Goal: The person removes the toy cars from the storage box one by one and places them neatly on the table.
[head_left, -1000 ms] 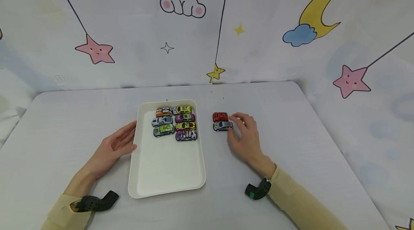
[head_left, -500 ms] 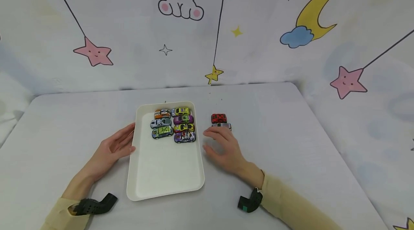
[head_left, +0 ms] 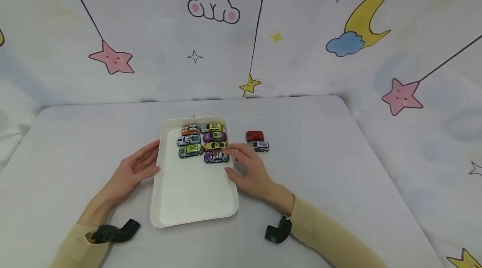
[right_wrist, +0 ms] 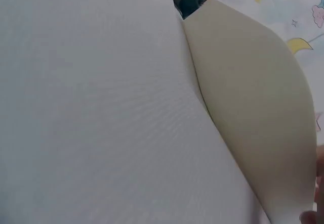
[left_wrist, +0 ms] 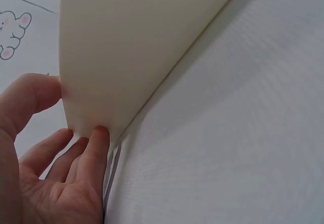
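Observation:
A white rectangular tray (head_left: 193, 194) lies on the table with several small toy cars grouped at its far end. My left hand (head_left: 132, 171) rests against the tray's left wall; in the left wrist view its fingertips (left_wrist: 101, 131) touch the outer wall. At the right rim, my right hand (head_left: 253, 172) has index finger and thumb apart, its fingertips beside a purple toy car (head_left: 216, 157) in the tray. Just beyond this hand, outside the tray, a red toy car (head_left: 255, 135) stands behind a silver one (head_left: 260, 146), whose left end is partly hidden.
A white cloth covers the table (head_left: 320, 150). Behind it rises a wall covering (head_left: 150, 21) printed with stars, a moon and a bear. Dark wrist mounts (head_left: 279, 230) sit on both forearms, close over the tabletop.
My right hand has moved left from beside the red and silver cars to the tray's right rim. Both cars stay on the table. The left hand holds its place at the tray.

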Tool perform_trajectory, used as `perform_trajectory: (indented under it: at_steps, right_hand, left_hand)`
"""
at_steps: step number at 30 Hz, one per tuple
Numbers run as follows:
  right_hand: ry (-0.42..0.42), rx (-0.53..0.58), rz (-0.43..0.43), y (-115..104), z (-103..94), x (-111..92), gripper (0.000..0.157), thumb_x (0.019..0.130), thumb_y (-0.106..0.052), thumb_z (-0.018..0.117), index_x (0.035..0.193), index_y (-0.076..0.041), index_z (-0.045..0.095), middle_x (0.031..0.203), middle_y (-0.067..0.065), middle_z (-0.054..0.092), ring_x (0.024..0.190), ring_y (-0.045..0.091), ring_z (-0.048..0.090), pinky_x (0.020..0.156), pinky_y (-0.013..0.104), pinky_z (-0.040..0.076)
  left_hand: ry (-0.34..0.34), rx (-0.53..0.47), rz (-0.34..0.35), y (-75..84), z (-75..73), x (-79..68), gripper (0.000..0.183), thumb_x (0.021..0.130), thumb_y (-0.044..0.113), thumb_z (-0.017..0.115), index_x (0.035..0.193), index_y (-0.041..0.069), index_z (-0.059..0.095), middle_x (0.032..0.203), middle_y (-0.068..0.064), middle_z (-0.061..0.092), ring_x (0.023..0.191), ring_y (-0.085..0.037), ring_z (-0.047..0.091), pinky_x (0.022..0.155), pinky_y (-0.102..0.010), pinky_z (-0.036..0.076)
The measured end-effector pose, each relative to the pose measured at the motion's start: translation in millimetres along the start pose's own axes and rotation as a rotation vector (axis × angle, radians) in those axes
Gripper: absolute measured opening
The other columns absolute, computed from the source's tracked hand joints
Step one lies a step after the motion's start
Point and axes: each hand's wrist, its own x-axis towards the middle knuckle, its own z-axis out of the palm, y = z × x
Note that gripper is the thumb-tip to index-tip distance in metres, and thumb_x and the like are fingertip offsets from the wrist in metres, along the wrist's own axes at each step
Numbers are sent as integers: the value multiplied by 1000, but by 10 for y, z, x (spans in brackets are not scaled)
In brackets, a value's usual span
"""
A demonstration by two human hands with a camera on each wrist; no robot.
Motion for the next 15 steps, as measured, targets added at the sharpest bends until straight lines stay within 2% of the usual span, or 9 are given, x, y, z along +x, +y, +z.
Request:
perform_trajectory:
  at_steps: [5,7,11,15]
  right_hand:
    - [-140,-233,129,-124,11,192,40,83,-11,78,122,-8,68,120,6,63,107,24,59,91,45,50]
    - [-197,-299,159,-156,12,250,41,82,-11,79,122,-9,68,119,6,64,104,25,59,88,45,51]
    - [-277,-315,198,-197,18,290,36,83,-11,78,118,-8,71,113,5,63,99,24,58,82,43,52]
    - [-320,-284,213,-204,21,296,32,81,-11,80,112,-10,72,111,3,65,98,23,58,85,41,52]
  left_hand:
    - [-1,0,-13,-17,-7,23,73,97,0,62,159,7,24,165,-17,21,147,-7,32,108,-14,40]
    - [-5,-7,-15,-23,-16,20,73,97,0,62,159,6,24,165,-16,21,148,-10,31,109,-14,41]
    - [-14,-21,-8,-21,-22,4,73,97,-2,61,159,5,24,165,-17,20,148,-8,30,109,-14,41]
    - [-6,-25,7,-18,-19,11,73,96,-2,62,158,4,24,165,-19,19,149,-11,29,109,-15,40]
